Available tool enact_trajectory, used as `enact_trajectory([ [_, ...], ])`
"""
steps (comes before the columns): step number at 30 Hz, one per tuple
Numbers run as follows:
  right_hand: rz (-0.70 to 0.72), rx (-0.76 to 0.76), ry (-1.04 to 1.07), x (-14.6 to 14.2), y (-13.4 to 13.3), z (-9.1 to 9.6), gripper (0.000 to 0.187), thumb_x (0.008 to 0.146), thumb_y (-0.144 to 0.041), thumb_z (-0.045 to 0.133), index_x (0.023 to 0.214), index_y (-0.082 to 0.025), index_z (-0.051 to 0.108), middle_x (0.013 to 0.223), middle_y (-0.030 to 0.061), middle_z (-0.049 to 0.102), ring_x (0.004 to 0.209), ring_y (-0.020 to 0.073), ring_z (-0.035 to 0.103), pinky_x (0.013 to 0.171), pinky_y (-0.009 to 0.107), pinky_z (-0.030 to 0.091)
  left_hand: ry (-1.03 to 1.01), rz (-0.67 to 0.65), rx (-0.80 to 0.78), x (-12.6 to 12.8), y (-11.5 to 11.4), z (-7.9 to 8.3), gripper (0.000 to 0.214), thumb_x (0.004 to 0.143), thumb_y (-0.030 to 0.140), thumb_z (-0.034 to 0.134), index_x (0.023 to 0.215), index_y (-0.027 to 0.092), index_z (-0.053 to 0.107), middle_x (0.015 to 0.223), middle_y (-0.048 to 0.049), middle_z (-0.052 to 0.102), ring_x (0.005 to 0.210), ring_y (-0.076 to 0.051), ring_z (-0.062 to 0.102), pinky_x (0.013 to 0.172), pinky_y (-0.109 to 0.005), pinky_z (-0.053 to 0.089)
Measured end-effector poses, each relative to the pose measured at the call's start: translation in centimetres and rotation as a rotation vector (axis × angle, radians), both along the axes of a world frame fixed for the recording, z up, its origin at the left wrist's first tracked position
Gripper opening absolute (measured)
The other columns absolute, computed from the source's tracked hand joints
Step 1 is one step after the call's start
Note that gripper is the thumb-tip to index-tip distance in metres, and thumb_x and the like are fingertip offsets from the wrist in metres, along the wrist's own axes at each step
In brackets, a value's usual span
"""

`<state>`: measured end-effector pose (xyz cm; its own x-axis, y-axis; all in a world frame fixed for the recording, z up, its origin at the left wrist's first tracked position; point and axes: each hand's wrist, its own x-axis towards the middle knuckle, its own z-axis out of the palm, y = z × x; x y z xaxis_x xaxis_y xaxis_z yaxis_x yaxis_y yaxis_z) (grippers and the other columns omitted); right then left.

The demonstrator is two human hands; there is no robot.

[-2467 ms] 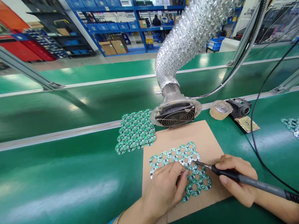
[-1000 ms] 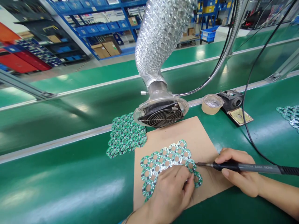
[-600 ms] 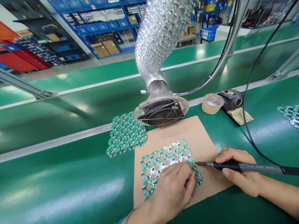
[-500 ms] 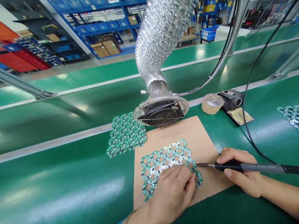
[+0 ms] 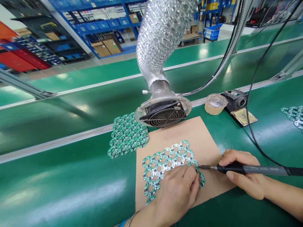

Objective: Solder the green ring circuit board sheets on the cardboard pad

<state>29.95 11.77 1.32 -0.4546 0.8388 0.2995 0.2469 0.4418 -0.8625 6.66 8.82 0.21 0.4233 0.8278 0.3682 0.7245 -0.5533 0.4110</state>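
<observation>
A panel of ring-shaped green circuit boards point(image 5: 169, 164) lies on a brown cardboard sheet point(image 5: 189, 129). My right hand point(image 5: 246, 176) grips a soldering iron point(image 5: 255, 169) like a pen. Its tip reaches the right edge of the panel, at a ring in the third row. Over the lower part of the panel rests my left hand point(image 5: 177, 189), its fingers closed in a pinch beside that ring. Whatever sits between those fingertips is hidden, and the hand covers several rings.
A fume extractor hood point(image 5: 165, 115) hangs just behind the cardboard. Stacked circuit board panels point(image 5: 129, 135) lie to its left. Behind on the right are a tape roll point(image 5: 215, 104) and a soldering iron stand point(image 5: 239, 105). A black cable point(image 5: 251, 126) crosses the right side; more boards point(image 5: 294, 115) lie beyond.
My left hand has shifted very slightly to the right and up, covering more of the ring near the iron's tip. The soldering iron stays almost in place.
</observation>
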Motion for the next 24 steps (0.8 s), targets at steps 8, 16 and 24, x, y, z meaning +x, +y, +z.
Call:
enact_trajectory([
  [8,0.051,-0.022,0.044,0.02,-0.12,-0.20,0.015,0.079,-0.023,0.050,0.092,-0.022,0.056,0.062,0.0002,0.053,0.052,0.0151,0.048,0.048,0.029,0.034,0.001,-0.007,0.016,-0.27,-0.55,0.30,0.020,0.088,0.016,0.045,0.069,0.020,0.043,0.058,0.0027,0.051,0.051,-0.011,0.046,0.049,-0.025,0.031],
  [16,0.046,-0.014,0.031,-0.24,-0.11,-0.02,0.012,0.078,-0.023,0.050,0.089,-0.021,0.056,0.062,0.0000,0.054,0.050,0.0147,0.049,0.048,0.029,0.035,0.043,0.000,0.010,-0.19,-0.62,0.05,0.020,0.087,0.015,0.043,0.068,0.020,0.042,0.058,0.0028,0.050,0.050,-0.011,0.046,0.048,-0.026,0.031],
  [24,0.037,-0.008,0.067,-0.49,-0.41,-0.12,0.015,0.075,-0.019,0.050,0.089,-0.021,0.055,0.060,-0.0009,0.051,0.050,0.0141,0.046,0.049,0.028,0.032,0.066,0.001,-0.004,-0.08,-0.42,-0.17,0.017,0.086,0.015,0.045,0.070,0.020,0.042,0.059,0.0033,0.051,0.052,-0.012,0.047,0.049,-0.027,0.032],
])
